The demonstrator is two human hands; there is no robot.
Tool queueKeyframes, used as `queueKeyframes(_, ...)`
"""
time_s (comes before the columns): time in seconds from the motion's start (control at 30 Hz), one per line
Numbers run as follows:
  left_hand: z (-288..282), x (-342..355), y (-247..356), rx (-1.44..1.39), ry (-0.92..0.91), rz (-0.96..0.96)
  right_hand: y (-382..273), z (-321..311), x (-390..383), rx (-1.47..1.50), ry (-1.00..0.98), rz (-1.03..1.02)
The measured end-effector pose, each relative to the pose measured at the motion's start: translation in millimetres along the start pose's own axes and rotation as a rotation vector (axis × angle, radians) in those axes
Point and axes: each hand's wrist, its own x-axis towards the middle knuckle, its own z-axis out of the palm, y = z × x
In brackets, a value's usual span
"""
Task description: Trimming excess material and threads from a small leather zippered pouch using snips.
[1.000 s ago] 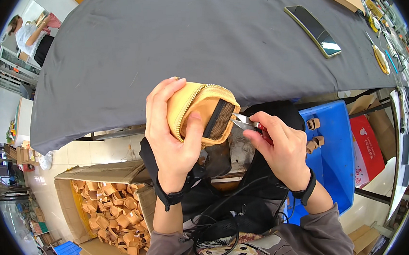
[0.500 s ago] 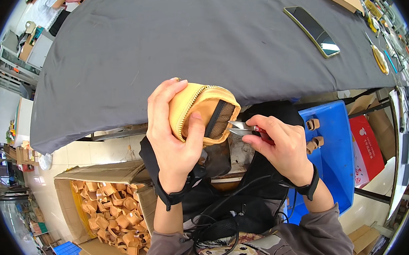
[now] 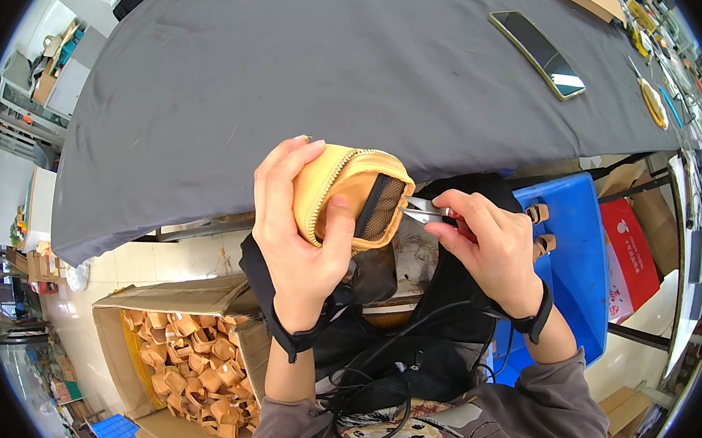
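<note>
My left hand [image 3: 298,223] grips a small yellow zippered pouch [image 3: 324,176], fingers behind it and thumb inside its opening. The pouch is unzipped, showing a brown mesh pocket [image 3: 383,210] with a black band. In my right hand [image 3: 487,238] is a pair of small thread snips [image 3: 425,210] with metal blades and a red handle, held between thumb and fingers. The blades point left at the pouch's right edge; whether they touch it I cannot tell. Both hands are above my lap, just off the near edge of the table.
A table with a dark grey cloth [image 3: 276,78] lies ahead, with a phone [image 3: 536,53] at its right. Lower left stands a cardboard box [image 3: 185,296] full of small tan pouches [image 3: 190,364]. At right is a blue bin [image 3: 571,285] holding a few tan pieces, beside a red box [image 3: 630,248].
My right hand and the snips have shifted slightly right and up along the pouch's edge. The pouch has barely moved. A person at the far upper left has mostly gone from view.
</note>
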Motion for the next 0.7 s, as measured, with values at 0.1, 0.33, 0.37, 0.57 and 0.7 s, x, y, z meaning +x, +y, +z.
queueKeyframes(0.1, 0.4, 0.1, -4.7, -0.015, -0.007, 0.011, 5.9, 2.5, -1.2, 0.031, 0.002, -0.03)
queueKeyframes(0.33, -0.3, -0.1, -3.0, -0.027, -0.003, 0.0, 5.5, 4.2, 0.8, 0.012, 0.032, -0.039)
queueKeyframes(0.37, -0.5, -0.3, -3.4, -0.027, 0.0, -0.005, 4.7, 5.1, 1.0, 0.01, 0.043, -0.032)
queueKeyframes(0.57, 1.1, -0.9, -1.7, -0.013, -0.007, 0.0, 5.1, 2.3, 2.3, 0.031, -0.006, 0.017)
queueKeyframes(0.7, 0.5, -0.3, -4.1, 0.011, -0.011, 0.019, 10.2, 2.4, 2.3, 0.048, -0.044, 0.002)
